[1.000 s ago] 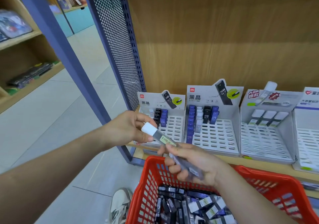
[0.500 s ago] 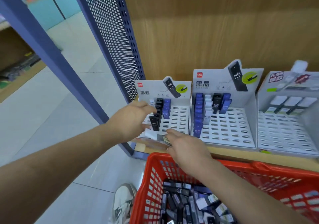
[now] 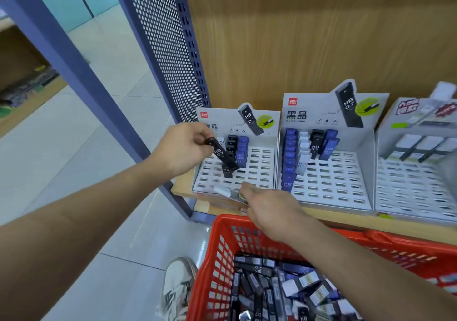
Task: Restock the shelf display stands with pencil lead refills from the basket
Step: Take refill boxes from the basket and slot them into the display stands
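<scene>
The left hand, freed of the white-capped clear tube that the right hand gripped, pinched a black plastic lead case over the white slotted stand.

My right hand is covering most of the white-capped refill it is holding. My left hand is hiding the top end of the black refill. The rightmost stand is showing blurred and, like the basket, is running off the frame.
</scene>
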Demonstrator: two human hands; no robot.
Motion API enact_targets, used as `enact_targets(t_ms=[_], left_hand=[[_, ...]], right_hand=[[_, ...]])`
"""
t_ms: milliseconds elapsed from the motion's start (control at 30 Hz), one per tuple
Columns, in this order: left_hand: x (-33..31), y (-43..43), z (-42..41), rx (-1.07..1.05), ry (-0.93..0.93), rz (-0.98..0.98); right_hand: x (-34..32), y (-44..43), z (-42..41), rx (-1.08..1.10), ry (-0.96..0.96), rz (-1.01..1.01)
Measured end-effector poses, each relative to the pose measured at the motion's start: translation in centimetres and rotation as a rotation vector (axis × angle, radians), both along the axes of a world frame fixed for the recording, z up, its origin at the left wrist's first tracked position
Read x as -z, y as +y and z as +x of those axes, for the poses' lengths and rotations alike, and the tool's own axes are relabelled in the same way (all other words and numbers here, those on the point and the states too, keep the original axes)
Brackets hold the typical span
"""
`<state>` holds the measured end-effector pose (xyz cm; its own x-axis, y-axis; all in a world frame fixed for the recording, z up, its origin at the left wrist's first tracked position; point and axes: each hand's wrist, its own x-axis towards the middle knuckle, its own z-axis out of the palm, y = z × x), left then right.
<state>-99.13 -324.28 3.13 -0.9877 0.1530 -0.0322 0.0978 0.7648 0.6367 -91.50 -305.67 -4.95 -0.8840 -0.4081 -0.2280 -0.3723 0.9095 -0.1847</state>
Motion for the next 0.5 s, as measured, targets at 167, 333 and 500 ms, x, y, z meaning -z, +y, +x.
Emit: enact_targets(t_ms=[167,333,500], left_hand=[[-2.9,0.5,0.5,-0.039,-0.01,0.216],[-5.4,4.9,2.6,0.086,-0.006,0.382],[-3.8,11.5,3.1,0.256,-0.023,0.291]], right_hand=[[-1.6,1.9,1.6,0.126,0.135,-0.237],[-3.7,5.2,3.9,0.577,-0.096,-1.069],[-4.1,10.1,3.6,0.894,-0.31,-1.445]])
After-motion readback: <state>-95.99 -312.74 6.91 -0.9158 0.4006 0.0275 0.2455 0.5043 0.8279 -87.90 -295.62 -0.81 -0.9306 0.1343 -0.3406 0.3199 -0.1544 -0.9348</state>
